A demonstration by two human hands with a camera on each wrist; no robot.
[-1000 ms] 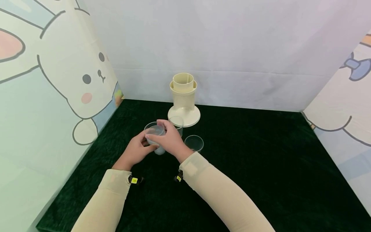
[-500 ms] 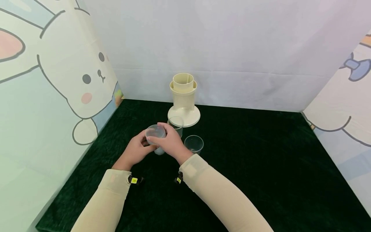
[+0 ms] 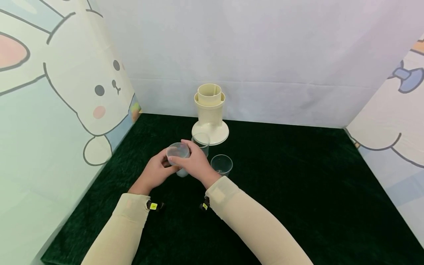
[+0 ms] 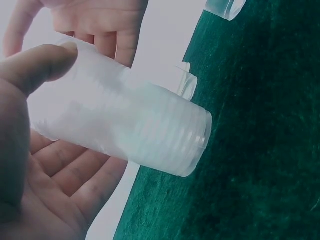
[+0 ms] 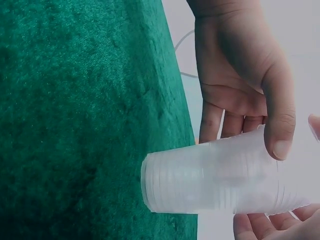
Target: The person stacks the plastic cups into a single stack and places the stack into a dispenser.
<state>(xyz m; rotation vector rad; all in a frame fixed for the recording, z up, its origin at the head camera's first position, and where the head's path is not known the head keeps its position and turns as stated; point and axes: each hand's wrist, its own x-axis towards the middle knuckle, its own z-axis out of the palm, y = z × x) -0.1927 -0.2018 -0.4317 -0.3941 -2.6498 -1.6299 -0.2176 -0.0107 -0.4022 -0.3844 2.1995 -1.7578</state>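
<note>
1. Between the two hands, a stack of clear cups (image 5: 215, 180) is resting in a shared grasp, mouth facing up; whether its base is touching the cloth, I cannot tell
2. At eight o'clock from the stack, as the head view is showing it, the left hand (image 3: 157, 171) is gripping the lower part, thumb and fingers wrapping opposite sides
3. At four o'clock, the right hand (image 3: 196, 159) is grasping the upper part, its thumb lying near the rim
4. For a good hold, both hands should be squeezing lightly and evenly, since the thin-looking plastic could dent; the left should be steadying below while the right is keeping the rims aligned
5. At two o'clock, the far cup (image 3: 204, 144) is standing upright; between three and four, the near cup (image 3: 222, 164) is standing close to the right hand, which should be avoiding it
6. At one o'clock, farther out, a cream holder (image 3: 210, 115) is standing on the green cloth (image 3: 298, 184)
</note>
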